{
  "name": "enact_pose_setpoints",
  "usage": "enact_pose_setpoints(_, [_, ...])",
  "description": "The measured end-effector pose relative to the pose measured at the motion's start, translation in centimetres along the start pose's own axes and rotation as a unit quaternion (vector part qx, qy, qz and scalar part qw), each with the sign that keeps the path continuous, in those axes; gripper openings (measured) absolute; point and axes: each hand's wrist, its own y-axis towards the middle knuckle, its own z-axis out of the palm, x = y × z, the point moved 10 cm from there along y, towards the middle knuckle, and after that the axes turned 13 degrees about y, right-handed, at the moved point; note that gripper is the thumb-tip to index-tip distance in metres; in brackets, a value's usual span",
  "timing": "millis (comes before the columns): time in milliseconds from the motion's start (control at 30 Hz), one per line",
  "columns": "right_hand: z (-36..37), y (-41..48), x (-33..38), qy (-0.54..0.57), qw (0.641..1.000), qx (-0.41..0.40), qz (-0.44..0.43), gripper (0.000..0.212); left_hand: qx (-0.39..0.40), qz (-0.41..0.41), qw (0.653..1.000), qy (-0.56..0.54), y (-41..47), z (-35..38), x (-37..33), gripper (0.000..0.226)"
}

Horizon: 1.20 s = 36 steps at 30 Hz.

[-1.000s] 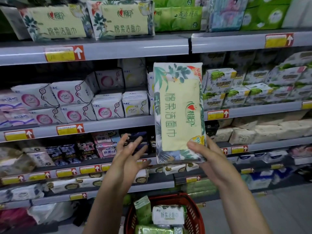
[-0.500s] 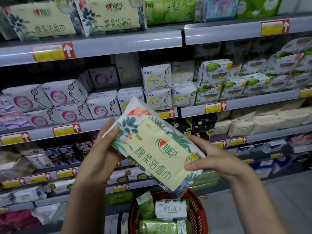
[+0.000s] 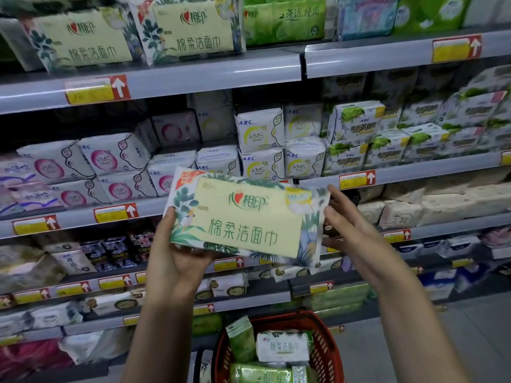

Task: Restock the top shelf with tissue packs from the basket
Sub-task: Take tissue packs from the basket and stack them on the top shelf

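The left hand grips the left end of a pale yellow plastic tissue pack with leaf print, thumb on the front. The right hand is open with spread fingers at the pack's right end; contact is unclear. Below stands a red plastic basket. Beyond, matching packs stand on the grey top shelf.

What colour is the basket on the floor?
Red, a plastic mesh basket holding tissue packs, seen in the head view.
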Motion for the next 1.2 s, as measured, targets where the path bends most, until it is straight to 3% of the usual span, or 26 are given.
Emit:
enact_pose_setpoints(133, [1.1, -0.4, -1.0, 0.079, 0.997, 0.023, -0.006, 0.102, -0.032, 0.032, 0.997, -0.057, -1.3, 1.1, 0.6, 0.039])
enact_pose_setpoints(300, [0.0, -0.4, -0.7, 0.19, 0.981, -0.014, -0.028, 0.103, 0.004, 0.037, 0.999, -0.037, -2.3, 3.3, 1.4, 0.043])
enact_pose_setpoints(400, [-1.4, -0.3, -0.3, 0.228, 0.972, -0.044, -0.034, 0.123, 0.033, 0.03, 0.999, -0.004, -2.3, 3.8, 2.0, 0.077])
enact_pose_setpoints(467, [-1.7, -0.1, 0.3, 0.244, 0.968, -0.04, -0.038, 0.124, 0.044, 0.028, 0.999, 0.011, -2.1, 3.7, 2.3, 0.106])
enact_pose_setpoints(533, [-1.9, 0.0, 0.6, 0.259, 0.964, -0.036, -0.038, 0.123, 0.058, 0.037, 0.997, 0.021, -1.9, 3.7, 2.2, 0.118])
enact_pose_setpoints(733, [-1.9, -0.2, 1.2, 0.26, 0.964, -0.028, -0.041, 0.113, 0.088, 0.076, 0.99, 0.077, -2.1, 4.2, 1.0, 0.106])
enact_pose_setpoints(1033, [-1.7, 0.1, 1.8, 0.232, 0.972, -0.016, -0.035, 0.119, 0.041, 0.063, 0.997, -0.001, -2.4, 3.2, 1.7, 0.142])
enact_pose_setpoints(1100, [-1.5, 0.5, 1.7, 0.219, 0.975, -0.012, -0.029, 0.121, 0.04, 0.075, 0.996, -0.009, -2.8, 3.2, 1.2, 0.137])
enact_pose_setpoints(1200, [-0.7, 1.3, 2.3, 0.202, 0.979, 0.007, -0.034, 0.12, 0.045, 0.11, 0.992, 0.043, -3.7, 3.6, -0.3, 0.109])
